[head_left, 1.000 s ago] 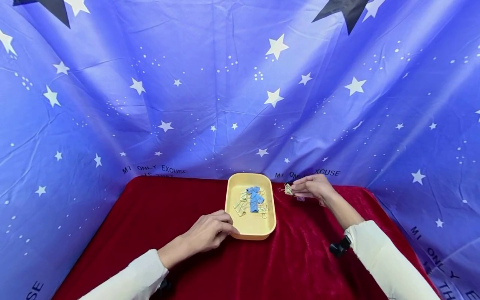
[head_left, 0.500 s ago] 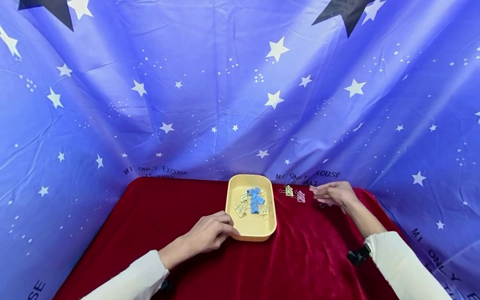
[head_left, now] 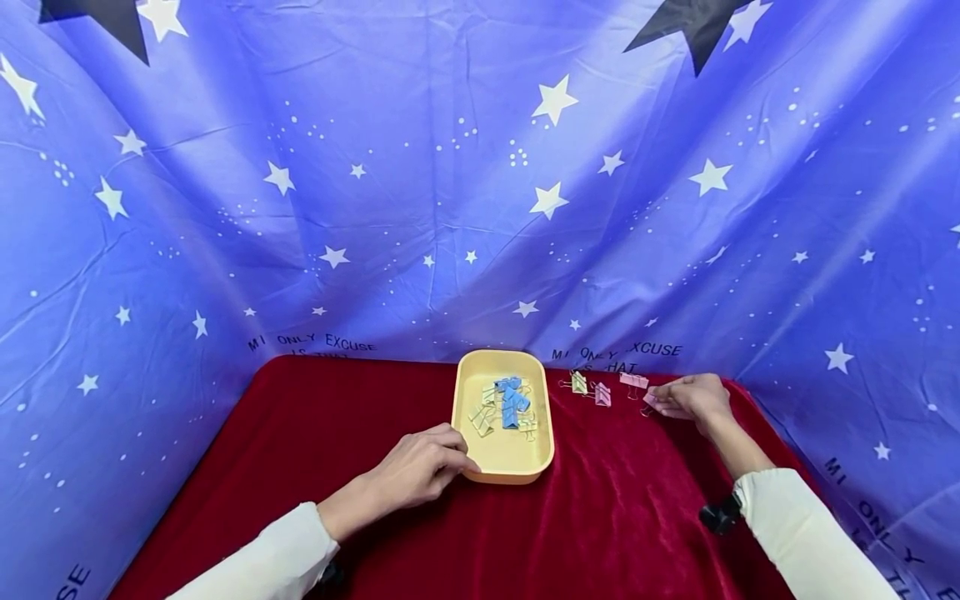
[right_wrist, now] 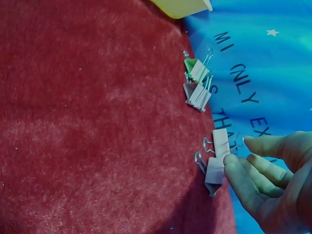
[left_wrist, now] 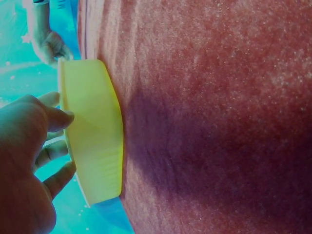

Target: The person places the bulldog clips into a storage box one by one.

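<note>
Several blue and pale yellow binder clips lie in a yellow tray (head_left: 502, 458) in the head view. My left hand (head_left: 423, 462) holds the tray's near-left corner; in the left wrist view its fingers (left_wrist: 61, 175) and thumb meet the rim. At the back right, my right hand (head_left: 693, 398) pinches a pink binder clip (right_wrist: 214, 170) at the end of a row on the cloth. Beside it lies another pink binder clip (head_left: 633, 380). Further left are a darker pink binder clip (head_left: 602, 394) and a pale yellow-green binder clip (head_left: 578, 382). Fingers partly hide the pinched clip.
Red velvet cloth (head_left: 360, 392) covers the table. A blue curtain (head_left: 427, 208) with stars stands close behind and at both sides; the row of clips lies near the cloth's back edge.
My right hand has moved right along the row, from the yellow-green clip past the pink ones. It has let go of one pink clip and taken the last. My left hand stays at the tray.
</note>
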`<state>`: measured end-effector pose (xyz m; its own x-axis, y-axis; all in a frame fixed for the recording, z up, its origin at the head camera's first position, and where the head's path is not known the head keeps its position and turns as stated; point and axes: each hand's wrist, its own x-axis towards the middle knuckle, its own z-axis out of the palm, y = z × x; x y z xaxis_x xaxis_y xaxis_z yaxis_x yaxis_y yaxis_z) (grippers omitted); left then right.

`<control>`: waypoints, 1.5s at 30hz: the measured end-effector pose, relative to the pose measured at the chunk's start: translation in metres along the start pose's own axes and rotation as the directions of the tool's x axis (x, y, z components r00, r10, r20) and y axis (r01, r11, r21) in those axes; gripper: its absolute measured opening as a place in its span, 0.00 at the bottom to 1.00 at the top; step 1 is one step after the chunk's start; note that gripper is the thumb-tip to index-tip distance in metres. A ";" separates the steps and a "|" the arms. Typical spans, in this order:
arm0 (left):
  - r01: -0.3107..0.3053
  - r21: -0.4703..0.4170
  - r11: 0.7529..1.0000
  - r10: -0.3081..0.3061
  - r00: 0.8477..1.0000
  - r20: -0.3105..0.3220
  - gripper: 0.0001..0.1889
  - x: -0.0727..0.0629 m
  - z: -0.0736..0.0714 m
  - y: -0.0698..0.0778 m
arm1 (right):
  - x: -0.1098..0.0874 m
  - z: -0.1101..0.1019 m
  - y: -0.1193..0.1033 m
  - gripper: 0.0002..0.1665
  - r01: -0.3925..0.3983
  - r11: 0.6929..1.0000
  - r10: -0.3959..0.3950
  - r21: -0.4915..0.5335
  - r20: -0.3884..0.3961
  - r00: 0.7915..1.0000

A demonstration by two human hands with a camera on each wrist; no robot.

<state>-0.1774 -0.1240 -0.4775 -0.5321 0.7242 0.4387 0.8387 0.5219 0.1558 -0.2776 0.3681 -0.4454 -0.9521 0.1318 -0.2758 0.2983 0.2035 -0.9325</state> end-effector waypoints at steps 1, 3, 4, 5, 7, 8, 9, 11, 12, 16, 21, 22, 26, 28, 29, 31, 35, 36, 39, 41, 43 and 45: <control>0.001 -0.001 1.000 -0.001 1.000 0.002 0.16 0.000 0.000 0.000 | 0.001 0.000 0.002 0.07 0.000 1.000 0.000 0.004 -0.010 1.000; 0.006 -0.007 1.000 -0.005 1.000 0.008 0.16 0.000 0.000 0.001 | 0.002 0.000 0.006 0.09 0.001 1.000 -0.001 0.000 -0.020 1.000; 0.007 -0.011 1.000 -0.007 1.000 0.011 0.17 0.000 0.000 0.001 | 0.003 0.000 0.008 0.11 0.005 1.000 -0.005 -0.006 -0.017 1.000; 0.009 -0.014 1.000 -0.009 1.000 0.014 0.17 0.001 0.000 0.001 | 0.003 0.000 0.010 0.12 0.006 1.000 -0.007 -0.010 -0.019 1.000; 0.013 -0.019 1.000 -0.012 1.000 0.018 0.17 0.001 0.001 0.001 | 0.005 0.000 0.014 0.13 0.016 0.999 -0.016 -0.029 -0.011 1.000; 0.014 -0.021 1.000 -0.014 1.000 0.020 0.17 0.001 0.001 0.002 | 0.006 0.000 0.016 0.13 0.022 0.999 -0.022 -0.041 -0.018 1.000; 0.014 -0.022 1.000 -0.014 1.000 0.020 0.18 0.001 0.001 0.002 | 0.007 0.000 0.018 0.14 0.026 0.998 -0.028 -0.059 -0.034 0.999; 0.015 -0.023 1.000 -0.015 1.000 0.020 0.18 0.001 0.001 0.002 | 0.009 0.001 0.021 0.12 0.026 0.995 -0.033 -0.092 -0.078 0.996; 0.015 -0.023 1.000 -0.015 1.000 0.019 0.17 0.001 0.001 0.003 | 0.010 0.001 0.022 0.11 0.027 0.994 -0.037 -0.104 -0.093 0.995; 0.013 -0.016 1.000 -0.013 1.000 0.014 0.16 0.002 0.000 0.003 | 0.010 0.002 0.023 0.09 0.022 0.996 -0.034 -0.091 -0.135 0.990; 0.009 -0.008 1.000 -0.009 1.000 0.014 0.15 0.002 -0.001 0.002 | 0.008 -0.002 0.018 0.12 0.032 0.998 -0.036 -0.053 -0.087 0.996; 0.010 -0.009 1.000 -0.010 1.000 0.015 0.15 0.002 -0.001 0.002 | 0.007 -0.002 0.017 0.12 0.029 0.998 -0.034 -0.053 -0.091 0.995; 0.018 -0.021 1.000 -0.017 1.000 0.021 0.16 0.002 -0.002 0.001 | 0.007 -0.004 0.018 0.11 0.031 0.999 -0.037 -0.044 -0.135 0.990; 0.024 -0.028 0.999 -0.024 0.999 0.028 0.17 0.002 -0.002 0.001 | 0.005 -0.004 0.018 0.16 0.043 0.999 -0.041 0.008 -0.128 0.991; 0.027 -0.032 0.999 -0.026 0.999 0.031 0.17 0.002 -0.002 0.000 | 0.005 -0.005 0.018 0.19 0.044 0.998 -0.039 0.038 -0.117 0.992; 0.033 -0.034 0.999 -0.031 0.999 0.034 0.17 0.002 -0.002 0.000 | 0.004 -0.005 0.017 0.24 0.036 0.995 -0.025 0.088 -0.116 0.993; 0.035 -0.032 0.999 -0.034 0.999 0.034 0.17 0.001 -0.001 0.000 | 0.004 -0.006 0.014 0.30 0.018 0.988 0.002 0.155 -0.123 0.992; 0.036 -0.030 0.999 -0.035 0.999 0.034 0.17 0.001 -0.001 0.000 | 0.004 -0.006 0.013 0.31 0.016 0.986 0.005 0.168 -0.126 0.992; 0.038 -0.030 0.999 -0.037 0.999 0.029 0.17 0.001 -0.001 0.000 | 0.004 -0.008 0.010 0.31 0.023 0.979 0.001 0.203 -0.117 0.993; 0.038 -0.031 0.999 -0.037 0.999 0.025 0.17 0.001 -0.001 0.000 | 0.003 -0.009 0.007 0.30 0.014 0.976 0.012 0.218 -0.119 0.993; 0.037 -0.032 0.999 -0.036 0.999 0.022 0.17 0.001 -0.001 0.000 | 0.003 -0.011 0.004 0.29 0.012 0.971 0.017 0.240 -0.119 0.993; 0.034 -0.033 0.999 -0.034 0.999 0.019 0.17 0.001 -0.001 0.000 | 0.003 -0.013 0.001 0.29 0.002 0.969 0.028 0.245 -0.119 0.992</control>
<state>-0.1775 -0.1235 -0.4764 -0.5621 0.7146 0.4164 0.8234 0.5310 0.2003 -0.2793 0.3810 -0.4443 -0.9286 0.2521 -0.2724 0.2711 -0.0406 -0.9617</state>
